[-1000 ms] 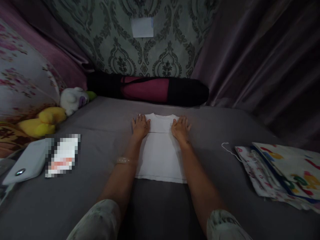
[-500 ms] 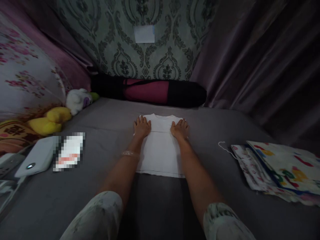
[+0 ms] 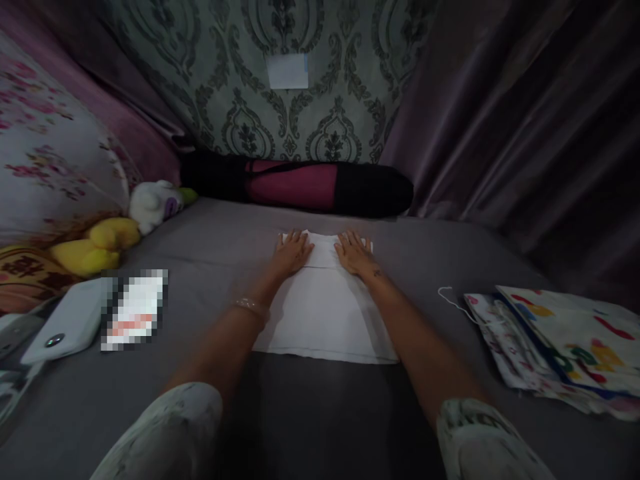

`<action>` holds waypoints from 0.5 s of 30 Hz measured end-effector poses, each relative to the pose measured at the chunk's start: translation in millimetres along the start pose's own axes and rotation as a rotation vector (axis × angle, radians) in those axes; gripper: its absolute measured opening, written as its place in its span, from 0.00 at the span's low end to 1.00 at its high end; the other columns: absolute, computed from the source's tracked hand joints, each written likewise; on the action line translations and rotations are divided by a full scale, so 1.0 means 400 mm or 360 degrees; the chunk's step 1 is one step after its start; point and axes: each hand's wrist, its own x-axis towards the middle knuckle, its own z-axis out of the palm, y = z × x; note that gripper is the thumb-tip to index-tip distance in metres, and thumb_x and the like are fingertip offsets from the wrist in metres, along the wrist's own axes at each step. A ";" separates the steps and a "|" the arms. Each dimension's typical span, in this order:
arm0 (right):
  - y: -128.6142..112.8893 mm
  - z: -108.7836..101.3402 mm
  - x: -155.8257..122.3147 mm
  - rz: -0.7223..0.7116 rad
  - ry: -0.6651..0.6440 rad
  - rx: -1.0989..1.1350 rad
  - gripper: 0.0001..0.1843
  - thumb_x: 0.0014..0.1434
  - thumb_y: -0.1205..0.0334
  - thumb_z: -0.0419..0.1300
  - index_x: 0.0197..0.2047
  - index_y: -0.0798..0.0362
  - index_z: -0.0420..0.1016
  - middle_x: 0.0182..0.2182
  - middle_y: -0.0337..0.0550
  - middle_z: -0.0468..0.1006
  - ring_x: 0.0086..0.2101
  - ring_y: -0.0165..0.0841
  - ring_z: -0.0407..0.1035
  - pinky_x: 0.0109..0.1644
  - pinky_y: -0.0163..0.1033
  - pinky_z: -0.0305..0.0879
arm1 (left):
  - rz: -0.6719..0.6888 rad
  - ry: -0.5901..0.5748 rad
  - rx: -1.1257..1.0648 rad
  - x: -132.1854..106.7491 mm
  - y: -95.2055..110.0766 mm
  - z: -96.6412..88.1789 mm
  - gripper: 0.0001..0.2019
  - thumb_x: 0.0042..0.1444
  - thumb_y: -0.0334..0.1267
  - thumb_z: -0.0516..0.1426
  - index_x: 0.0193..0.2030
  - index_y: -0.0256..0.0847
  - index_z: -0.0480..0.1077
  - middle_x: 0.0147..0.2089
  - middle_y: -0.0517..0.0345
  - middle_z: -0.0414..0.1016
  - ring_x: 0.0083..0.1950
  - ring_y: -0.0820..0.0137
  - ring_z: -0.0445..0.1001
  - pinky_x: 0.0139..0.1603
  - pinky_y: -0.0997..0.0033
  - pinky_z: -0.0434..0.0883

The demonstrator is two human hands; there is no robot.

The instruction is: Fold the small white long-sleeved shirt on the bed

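Note:
A small white shirt lies flat on the grey sheet, its neckline away from me and its hem towards me. A crease runs across its upper part. My left hand rests palm down on the shirt's far left part with fingers stretched forward. On the far right part, my right hand lies the same way, fingers spread near the neckline. Neither hand grips the cloth; both press on it from above. The wrists and forearms cover parts of the shirt's sides.
To the right lies a stack of folded printed cloth with a white string. At the left are a white power bank, a blurred-out card, a yellow plush toy and a white one. A black-and-pink long bag lies along the wall.
Both hands have moved inward, closer together, over the upper part of the shirt. The shirt's near hem shows wider than before, while its top edge looks narrower.

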 end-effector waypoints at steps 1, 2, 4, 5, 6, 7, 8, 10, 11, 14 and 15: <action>0.001 0.001 0.004 -0.0048 -0.0031 0.0001 0.30 0.73 0.50 0.36 0.73 0.50 0.52 0.73 0.48 0.46 0.71 0.43 0.38 0.72 0.59 0.34 | 0.0058 -0.0022 0.0004 0.003 0.005 0.001 0.30 0.70 0.51 0.36 0.73 0.39 0.54 0.76 0.49 0.51 0.77 0.57 0.43 0.74 0.45 0.42; 0.002 0.003 0.009 -0.0081 -0.0069 0.0007 0.30 0.73 0.49 0.36 0.73 0.49 0.52 0.73 0.46 0.46 0.71 0.42 0.38 0.72 0.59 0.34 | 0.0101 -0.0049 0.0009 0.007 0.008 0.003 0.31 0.70 0.52 0.36 0.73 0.40 0.54 0.76 0.50 0.51 0.77 0.57 0.43 0.74 0.45 0.40; 0.007 0.010 0.015 -0.0114 -0.0138 0.0024 0.30 0.73 0.48 0.36 0.73 0.47 0.52 0.74 0.44 0.46 0.71 0.43 0.37 0.72 0.59 0.34 | 0.0138 -0.0114 -0.0002 0.015 0.007 0.012 0.31 0.70 0.53 0.35 0.73 0.43 0.54 0.77 0.52 0.49 0.77 0.57 0.43 0.74 0.45 0.40; 0.009 0.014 0.018 -0.0119 -0.0155 0.0031 0.30 0.73 0.48 0.37 0.73 0.47 0.52 0.74 0.43 0.46 0.71 0.43 0.37 0.72 0.60 0.34 | 0.0138 -0.0148 -0.0016 0.019 0.003 0.018 0.32 0.69 0.55 0.35 0.73 0.44 0.53 0.77 0.52 0.48 0.77 0.56 0.43 0.74 0.45 0.41; 0.012 0.019 0.019 -0.0123 -0.0158 0.0036 0.30 0.73 0.48 0.37 0.73 0.46 0.52 0.74 0.42 0.46 0.71 0.43 0.37 0.72 0.60 0.34 | 0.0133 -0.0176 -0.0032 0.022 -0.002 0.024 0.32 0.69 0.56 0.35 0.74 0.45 0.53 0.77 0.53 0.47 0.77 0.56 0.43 0.74 0.45 0.42; 0.014 0.024 0.020 -0.0126 -0.0150 0.0038 0.30 0.73 0.48 0.37 0.73 0.46 0.52 0.74 0.42 0.46 0.71 0.43 0.37 0.72 0.61 0.33 | 0.0125 -0.0196 -0.0045 0.026 -0.007 0.031 0.32 0.69 0.57 0.35 0.74 0.46 0.52 0.77 0.53 0.46 0.77 0.56 0.43 0.74 0.44 0.42; 0.016 0.028 0.020 -0.0130 -0.0136 0.0038 0.30 0.73 0.48 0.37 0.73 0.46 0.52 0.74 0.42 0.46 0.71 0.43 0.37 0.72 0.61 0.33 | 0.0121 -0.0203 -0.0054 0.028 -0.012 0.037 0.33 0.68 0.57 0.35 0.74 0.46 0.51 0.78 0.54 0.45 0.77 0.56 0.43 0.74 0.44 0.42; 0.018 0.033 0.020 -0.0137 -0.0116 0.0035 0.30 0.73 0.49 0.38 0.73 0.47 0.52 0.74 0.42 0.46 0.71 0.43 0.37 0.72 0.61 0.32 | 0.0121 -0.0195 -0.0059 0.033 -0.018 0.044 0.33 0.68 0.58 0.35 0.74 0.46 0.51 0.78 0.53 0.44 0.77 0.56 0.43 0.74 0.44 0.41; 0.019 0.034 0.020 -0.0138 -0.0117 0.0034 0.30 0.73 0.49 0.38 0.73 0.47 0.52 0.74 0.42 0.45 0.71 0.43 0.37 0.72 0.61 0.32 | 0.0120 -0.0198 -0.0063 0.034 -0.019 0.045 0.33 0.68 0.58 0.35 0.74 0.46 0.51 0.78 0.53 0.44 0.78 0.56 0.42 0.74 0.44 0.41; 0.021 0.031 0.023 -0.0130 -0.0154 0.0028 0.30 0.73 0.48 0.37 0.73 0.47 0.51 0.74 0.42 0.44 0.72 0.43 0.35 0.72 0.61 0.32 | 0.0118 -0.0238 -0.0078 0.033 -0.016 0.038 0.34 0.68 0.58 0.35 0.75 0.45 0.50 0.78 0.52 0.43 0.78 0.56 0.41 0.74 0.44 0.41; 0.021 0.028 0.024 -0.0127 -0.0179 0.0028 0.31 0.72 0.48 0.38 0.74 0.47 0.51 0.74 0.42 0.43 0.72 0.43 0.35 0.72 0.62 0.32 | 0.0119 -0.0248 -0.0079 0.031 -0.012 0.034 0.34 0.68 0.58 0.35 0.75 0.44 0.50 0.78 0.51 0.43 0.78 0.56 0.41 0.74 0.43 0.41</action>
